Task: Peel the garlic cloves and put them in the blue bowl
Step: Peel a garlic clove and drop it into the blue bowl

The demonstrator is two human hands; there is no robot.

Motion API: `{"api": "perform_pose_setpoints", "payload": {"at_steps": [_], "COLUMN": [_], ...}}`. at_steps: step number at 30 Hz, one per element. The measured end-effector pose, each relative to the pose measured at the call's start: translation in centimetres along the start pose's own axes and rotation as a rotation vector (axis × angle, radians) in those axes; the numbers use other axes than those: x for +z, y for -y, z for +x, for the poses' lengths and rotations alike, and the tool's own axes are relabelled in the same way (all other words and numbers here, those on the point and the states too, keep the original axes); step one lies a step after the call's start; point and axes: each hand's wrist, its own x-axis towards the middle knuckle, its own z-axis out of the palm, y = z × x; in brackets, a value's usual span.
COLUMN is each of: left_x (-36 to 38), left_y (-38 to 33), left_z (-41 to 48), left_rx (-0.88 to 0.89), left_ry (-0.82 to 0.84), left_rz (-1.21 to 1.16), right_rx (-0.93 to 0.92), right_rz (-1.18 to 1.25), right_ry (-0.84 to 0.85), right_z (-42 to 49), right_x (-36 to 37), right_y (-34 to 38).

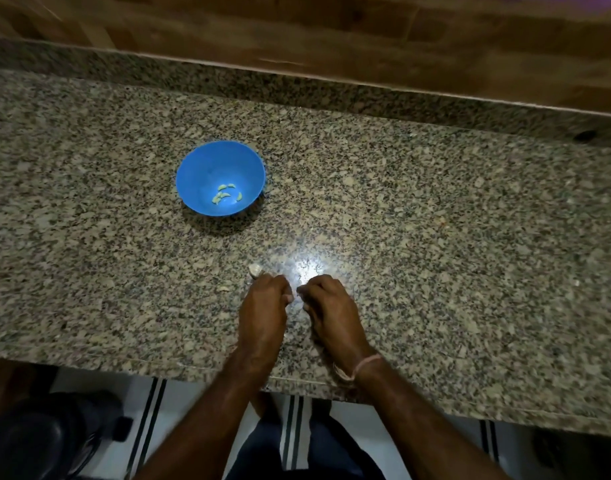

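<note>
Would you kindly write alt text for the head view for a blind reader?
The left hand and right hand meet, fingers curled, over a granite countertop; what they hold, if anything, is unclear. Beyond them a blue bowl holds several peeled garlic cloves.

The bowl (200,168) is the one tall thing on the counter (435,220). Right and left of the bowl the stone lies open to the frame edges. Behind it a bare strip runs to the raised back ledge (297,81). Nearer than the bowl the way is open down to a low garlic piece (255,270) and a scrap (223,288), both near the left hand (264,306), with the right hand (328,303) close alongside.
</note>
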Motion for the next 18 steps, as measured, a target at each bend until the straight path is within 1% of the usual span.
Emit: {"api": "perform_pose_setpoints", "payload": {"at_steps": [3, 4, 6, 10, 13, 18], "left_x": [-0.8, -0.9, -0.7, 0.0, 0.5, 0.7], "left_y": [-0.8, -1.1, -1.7, -2.5, -2.2, -1.1], "left_z": [-1.9, -2.1, -1.8, -0.2, -0.2, -1.8], "left_rx": [-0.082, -0.092, -0.077, -0.073, -0.083, -0.123], "left_ry": [-0.082, -0.115, -0.156, -0.109, -0.110, -0.180], "left_rz": [-0.190, -0.210, -0.184, -0.122, -0.041, -0.069], "right_rx": [0.036, 0.039, 0.034, 0.015, 0.024, 0.017], "right_rz": [0.134, 0.180, 0.215, 0.228, 0.250, 0.237], "right_ry": [-0.029, -0.030, -0.010, 0.013, 0.033, 0.063], "right_z": [-0.6, -0.6, -0.7, -0.4, -0.3, -0.2], "right_x": [-0.7, -1.0, -1.2, -1.4, -1.6, -1.7], "right_y": [-0.5, -0.7, -1.0, -1.5, -1.5, -1.7]}}
